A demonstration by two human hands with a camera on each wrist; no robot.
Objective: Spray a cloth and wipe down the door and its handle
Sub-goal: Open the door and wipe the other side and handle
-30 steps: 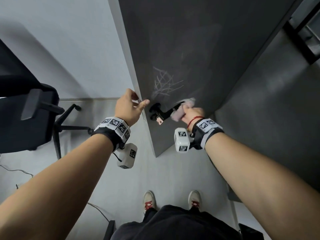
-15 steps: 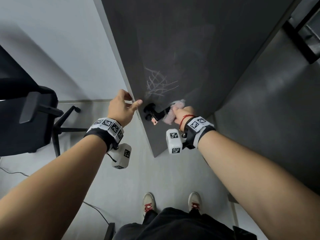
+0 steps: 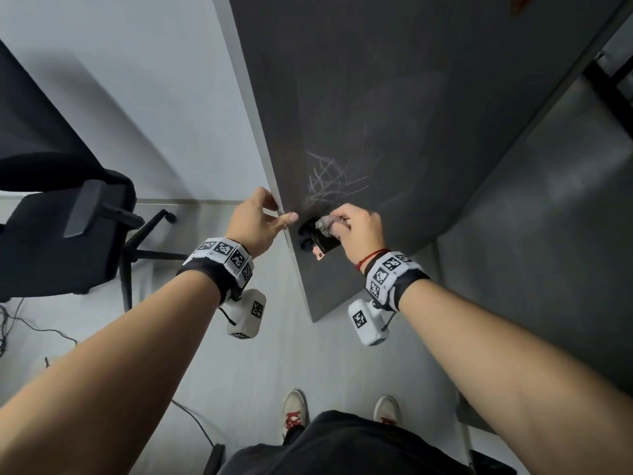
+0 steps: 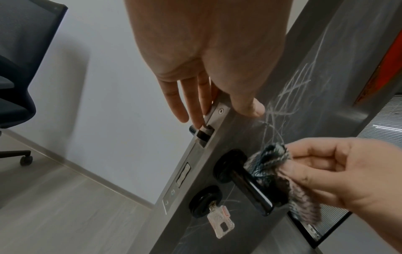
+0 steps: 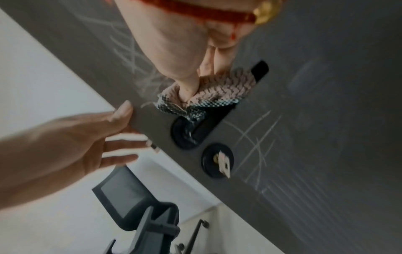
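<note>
Right hand (image 3: 356, 231) slid its pinched cloth (image 3: 325, 222) along the handle (image 3: 315, 238) to the hub, lever pointing 4 o'clock; left hand (image 3: 258, 221) pinches the door (image 3: 376, 97) edge.

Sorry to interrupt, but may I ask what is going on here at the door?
The right hand holds a knitted cloth against the black lever handle of a grey door, wiping near its round base. The left hand holds the door by its edge, thumb on the face. A key sits in the lock below, and white scribbles mark the door.
</note>
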